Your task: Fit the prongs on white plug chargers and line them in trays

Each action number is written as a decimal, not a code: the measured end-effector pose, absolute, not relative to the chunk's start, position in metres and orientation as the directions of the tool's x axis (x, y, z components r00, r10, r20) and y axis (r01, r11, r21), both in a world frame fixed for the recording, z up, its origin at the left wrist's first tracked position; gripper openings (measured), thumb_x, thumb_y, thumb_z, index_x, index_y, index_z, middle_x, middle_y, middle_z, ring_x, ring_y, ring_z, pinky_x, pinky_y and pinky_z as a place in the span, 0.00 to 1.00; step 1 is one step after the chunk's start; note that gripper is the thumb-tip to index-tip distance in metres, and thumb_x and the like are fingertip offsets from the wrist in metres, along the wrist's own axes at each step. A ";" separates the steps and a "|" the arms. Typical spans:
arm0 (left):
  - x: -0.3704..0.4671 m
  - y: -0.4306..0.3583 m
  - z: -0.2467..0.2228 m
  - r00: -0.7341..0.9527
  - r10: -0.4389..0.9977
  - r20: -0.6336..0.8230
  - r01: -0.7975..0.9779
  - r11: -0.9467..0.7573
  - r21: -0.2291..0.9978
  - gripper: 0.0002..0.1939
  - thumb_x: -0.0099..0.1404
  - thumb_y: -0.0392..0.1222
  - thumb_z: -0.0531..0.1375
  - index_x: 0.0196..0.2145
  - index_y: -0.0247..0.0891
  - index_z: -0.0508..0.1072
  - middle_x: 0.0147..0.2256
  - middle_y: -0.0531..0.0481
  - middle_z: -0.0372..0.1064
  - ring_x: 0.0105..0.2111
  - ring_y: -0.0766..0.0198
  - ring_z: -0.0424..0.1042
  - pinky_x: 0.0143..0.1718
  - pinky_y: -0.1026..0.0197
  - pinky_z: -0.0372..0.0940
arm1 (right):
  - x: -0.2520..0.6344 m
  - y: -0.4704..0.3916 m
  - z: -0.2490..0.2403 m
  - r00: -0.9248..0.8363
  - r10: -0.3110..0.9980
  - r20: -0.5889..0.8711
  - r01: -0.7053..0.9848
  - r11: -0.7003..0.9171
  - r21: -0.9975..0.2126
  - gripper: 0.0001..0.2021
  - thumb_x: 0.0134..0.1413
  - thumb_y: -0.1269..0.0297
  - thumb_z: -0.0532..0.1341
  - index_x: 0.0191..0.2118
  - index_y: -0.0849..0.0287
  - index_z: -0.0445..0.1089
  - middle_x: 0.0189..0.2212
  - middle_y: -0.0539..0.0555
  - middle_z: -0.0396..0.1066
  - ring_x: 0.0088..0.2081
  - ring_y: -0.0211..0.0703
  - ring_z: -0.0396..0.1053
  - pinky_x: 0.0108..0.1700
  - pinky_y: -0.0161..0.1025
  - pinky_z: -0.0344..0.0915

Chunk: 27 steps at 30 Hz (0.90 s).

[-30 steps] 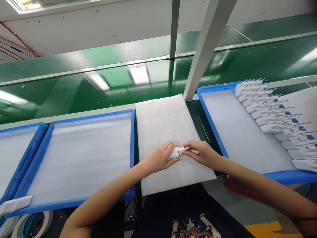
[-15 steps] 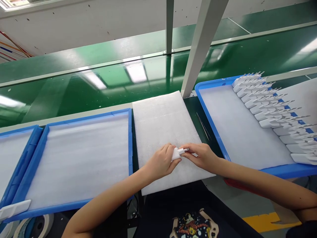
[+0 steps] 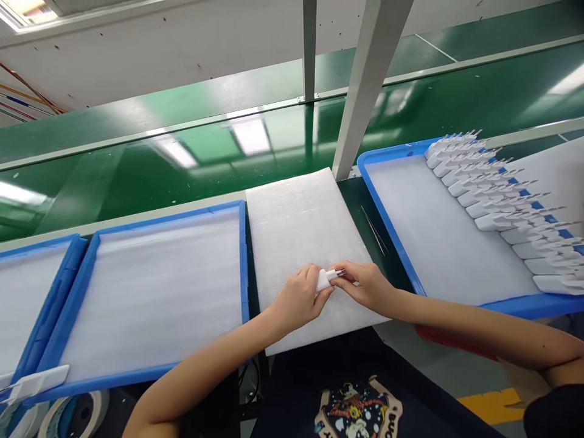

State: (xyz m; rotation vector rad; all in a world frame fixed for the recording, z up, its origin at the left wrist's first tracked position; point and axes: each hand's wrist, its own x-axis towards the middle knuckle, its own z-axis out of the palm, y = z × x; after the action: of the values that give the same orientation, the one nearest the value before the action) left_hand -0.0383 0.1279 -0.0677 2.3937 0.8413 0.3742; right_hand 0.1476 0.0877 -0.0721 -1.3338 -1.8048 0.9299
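Note:
A small white plug adapter [image 3: 325, 280] with metal pins is held above a white foam sheet [image 3: 301, 219]. My left hand [image 3: 298, 298] wraps round its body. The fingers of my right hand [image 3: 362, 283] pinch its pin end, and the pins point to the right. Many similar white adapters [image 3: 490, 220] stand in rows, pins up and rightward, in the blue tray [image 3: 383, 201] on the right.
To the left is a blue tray [image 3: 245, 261] lined with white foam, with another blue tray beyond it. A white piece [image 3: 41, 382] lies on its lower left corner, above tape rolls [image 3: 95, 413]. Tweezers [image 3: 375, 231] lie right of the foam sheet. A metal post [image 3: 365, 91] rises behind.
The camera view has shifted slightly. Both hands still hold the adapter over the foam sheet, with the right-hand fingers a little more closed round the pin end.

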 end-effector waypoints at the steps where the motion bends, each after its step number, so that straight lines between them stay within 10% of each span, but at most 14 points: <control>1: -0.039 0.129 -0.068 0.764 0.642 0.060 0.482 -0.631 0.608 0.10 0.68 0.46 0.48 0.37 0.36 0.60 0.31 0.48 0.61 0.29 0.61 0.63 0.27 0.60 0.60 | 0.148 0.089 -0.073 -0.230 0.967 0.113 0.459 0.210 -0.863 0.05 0.59 0.65 0.57 0.38 0.59 0.68 0.25 0.50 0.71 0.23 0.36 0.66 0.26 0.32 0.63; 9: -0.044 0.144 -0.058 0.808 0.575 -0.128 0.476 -0.509 0.717 0.14 0.67 0.50 0.52 0.44 0.38 0.60 0.36 0.50 0.63 0.32 0.63 0.65 0.31 0.61 0.60 | 0.163 0.100 -0.070 -0.398 0.916 0.058 0.366 0.216 -0.905 0.05 0.58 0.64 0.58 0.38 0.58 0.69 0.29 0.50 0.72 0.27 0.37 0.68 0.29 0.34 0.63; 21: -0.043 0.142 -0.060 0.885 0.463 -0.035 0.376 -0.671 0.639 0.16 0.68 0.52 0.49 0.42 0.36 0.61 0.36 0.46 0.63 0.33 0.59 0.65 0.34 0.57 0.63 | 0.168 0.097 -0.069 -0.530 0.841 0.113 0.355 0.341 -0.870 0.08 0.61 0.64 0.55 0.42 0.59 0.67 0.30 0.51 0.72 0.27 0.37 0.68 0.29 0.34 0.64; 27: -0.048 0.144 -0.033 0.873 0.455 -0.173 0.390 -0.441 0.809 0.20 0.67 0.40 0.51 0.55 0.41 0.52 0.43 0.46 0.64 0.37 0.60 0.67 0.39 0.57 0.64 | 0.169 0.108 -0.063 -0.424 0.900 -0.102 0.156 -0.038 -0.987 0.07 0.56 0.63 0.60 0.40 0.58 0.67 0.32 0.51 0.74 0.32 0.41 0.74 0.37 0.37 0.70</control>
State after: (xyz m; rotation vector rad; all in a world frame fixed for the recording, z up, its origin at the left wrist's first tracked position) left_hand -0.0478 0.1443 -0.0326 2.0811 0.6115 0.0867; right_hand 0.1686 0.1082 -0.0626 -1.1284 -1.6130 1.5186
